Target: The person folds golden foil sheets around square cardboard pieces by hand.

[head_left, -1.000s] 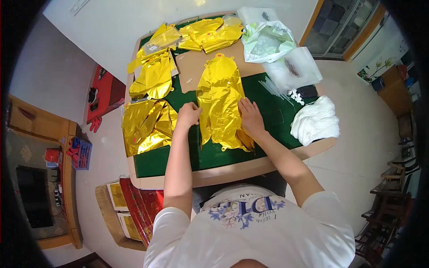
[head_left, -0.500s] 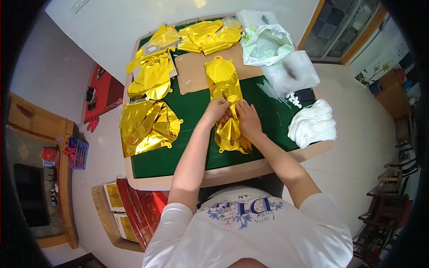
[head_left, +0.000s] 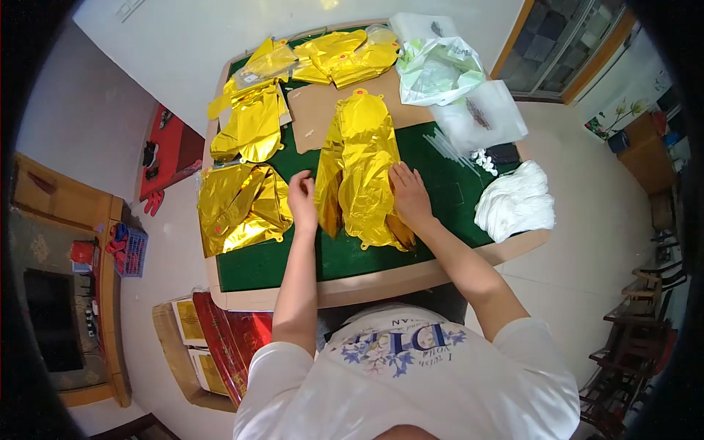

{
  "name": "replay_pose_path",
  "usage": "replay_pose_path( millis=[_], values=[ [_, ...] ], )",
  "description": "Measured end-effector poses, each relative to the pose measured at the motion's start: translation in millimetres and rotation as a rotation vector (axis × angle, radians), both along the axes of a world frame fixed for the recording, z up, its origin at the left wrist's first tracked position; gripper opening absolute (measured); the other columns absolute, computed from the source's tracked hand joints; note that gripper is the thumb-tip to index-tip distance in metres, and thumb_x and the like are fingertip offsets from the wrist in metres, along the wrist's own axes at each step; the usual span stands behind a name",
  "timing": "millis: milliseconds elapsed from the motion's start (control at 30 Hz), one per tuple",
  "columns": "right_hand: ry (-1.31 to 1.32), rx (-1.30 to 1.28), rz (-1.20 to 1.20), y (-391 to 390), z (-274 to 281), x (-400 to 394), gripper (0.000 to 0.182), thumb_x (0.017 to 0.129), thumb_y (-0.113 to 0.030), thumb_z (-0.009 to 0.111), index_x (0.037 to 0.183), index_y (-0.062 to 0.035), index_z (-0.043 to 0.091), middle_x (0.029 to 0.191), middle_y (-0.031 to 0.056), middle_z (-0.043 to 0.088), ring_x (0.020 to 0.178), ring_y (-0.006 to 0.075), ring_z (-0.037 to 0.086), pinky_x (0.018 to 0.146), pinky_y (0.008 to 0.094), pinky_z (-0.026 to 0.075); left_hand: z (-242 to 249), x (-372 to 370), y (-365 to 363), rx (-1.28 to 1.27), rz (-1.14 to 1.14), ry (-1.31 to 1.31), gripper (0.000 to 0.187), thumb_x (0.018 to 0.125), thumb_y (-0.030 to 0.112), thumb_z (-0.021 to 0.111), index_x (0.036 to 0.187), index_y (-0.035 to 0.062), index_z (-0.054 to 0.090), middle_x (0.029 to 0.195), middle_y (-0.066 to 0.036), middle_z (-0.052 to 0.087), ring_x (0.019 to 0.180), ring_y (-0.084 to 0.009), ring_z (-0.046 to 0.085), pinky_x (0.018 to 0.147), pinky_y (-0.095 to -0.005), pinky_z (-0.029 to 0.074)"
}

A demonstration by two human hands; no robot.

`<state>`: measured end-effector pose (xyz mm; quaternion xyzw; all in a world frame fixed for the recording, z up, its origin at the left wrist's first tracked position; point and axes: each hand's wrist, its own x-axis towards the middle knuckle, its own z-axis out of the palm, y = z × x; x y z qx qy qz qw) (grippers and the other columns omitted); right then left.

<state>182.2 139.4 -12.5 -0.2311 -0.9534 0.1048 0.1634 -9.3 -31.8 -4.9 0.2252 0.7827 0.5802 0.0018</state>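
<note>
A gold foil sheet (head_left: pixel 367 169) lies lengthwise on the green tabletop (head_left: pixel 257 271), its upper end over brown cardboard (head_left: pixel 312 110). Its left part spreads out as a wide flap beside the middle. My left hand (head_left: pixel 302 202) is just left of that flap, fingers slightly curled; whether they touch the foil's edge is unclear. On the foil's right edge rests my right hand (head_left: pixel 411 193), fingers spread and lying flat.
More gold foil pieces (head_left: pixel 246 209) lie along the table's left side and back. At the back right are a plastic bag (head_left: pixel 438 72) and clear packaging (head_left: pixel 484 114). White string (head_left: pixel 515 202), thin sticks and small white pieces sit at the right.
My left hand has moved left, away from the middle of the foil. The foil has opened out leftwards and is wider now. My right hand has hardly moved.
</note>
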Motion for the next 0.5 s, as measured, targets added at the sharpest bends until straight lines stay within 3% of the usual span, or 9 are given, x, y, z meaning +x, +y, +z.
replay_pose_path(
  millis=[33,100,167,233,300,367,500],
  values=[
    [0.002,-0.007,-0.002,-0.4,0.4,-0.4,0.045,0.092,-0.008,0.042,0.137,-0.0031,0.044,0.146,0.0124,0.04,0.139,0.025,0.032,0.116,0.0427,0.021,6.9,3.8,-5.1,-0.002,-0.001,-0.001,0.014,0.092,0.01,0.057,0.102,0.0009,0.061,0.085,-0.009,0.064,0.074,-0.0166,0.057,0.067,-0.0296,0.047],
    [-0.002,-0.015,-0.005,0.2,-0.6,-0.6,0.045,0.092,-0.008,0.042,0.136,-0.0028,0.044,0.146,0.0127,0.041,0.139,0.0251,0.032,0.116,0.0427,0.022,45.1,15.7,-14.3,0.066,0.219,0.253,0.018,0.094,0.012,0.057,0.11,0.0033,0.06,0.091,-0.004,0.061,0.078,-0.0128,0.055,0.074,-0.0268,0.046],
    [0.017,-0.006,0.009,1.6,-3.0,0.1,0.045,0.092,-0.009,0.042,0.136,-0.0023,0.044,0.145,0.0129,0.041,0.139,0.0254,0.033,0.115,0.0428,0.022,90.2,36.4,-13.8,0.033,0.064,0.188,0.017,0.093,0.011,0.057,0.106,0.0005,0.06,0.091,-0.008,0.062,0.08,-0.015,0.059,0.075,-0.0283,0.047],
    [0.016,-0.001,0.016,1.7,-3.8,0.2,0.045,0.092,-0.009,0.042,0.136,-0.0022,0.044,0.145,0.013,0.041,0.139,0.0255,0.033,0.115,0.0428,0.022,90.0,35.8,-3.0,-0.168,-0.199,0.144,0.02,0.091,0.012,0.059,0.105,-0.002,0.06,0.088,-0.013,0.064,0.08,-0.0173,0.062,0.074,-0.0289,0.049],
    [0.027,0.009,0.016,1.5,-4.5,-1.6,0.045,0.092,-0.009,0.042,0.137,-0.0021,0.043,0.145,0.0131,0.041,0.139,0.0256,0.033,0.115,0.0428,0.022,67.8,35.0,12.1,-0.453,-0.27,0.124,0.033,0.087,0.021,0.065,0.109,-0.0035,0.06,0.093,-0.021,0.067,0.088,-0.0327,0.066,0.078,-0.0387,0.051],
    [0.039,0.006,0.009,0.6,-3.2,-0.9,0.045,0.092,-0.009,0.042,0.137,-0.0027,0.043,0.145,0.0128,0.041,0.139,0.0258,0.033,0.115,0.0433,0.022,60.6,38.0,24.7,-0.678,-0.243,0.147,0.042,0.084,0.03,0.067,0.11,-0.0017,0.058,0.104,-0.022,0.065,0.095,-0.0354,0.063,0.084,-0.043,0.05],
    [0.023,-0.011,0.003,-0.8,-0.2,0.8,0.045,0.092,-0.009,0.042,0.137,-0.0032,0.043,0.145,0.0126,0.042,0.139,0.0261,0.033,0.115,0.0441,0.022,62.2,47.1,38.5,-0.928,-0.194,0.145,0.05,0.081,0.038,0.07,0.109,-0.0021,0.058,0.106,-0.022,0.064,0.098,-0.0356,0.063,0.086,-0.043,0.05]
  ],
)
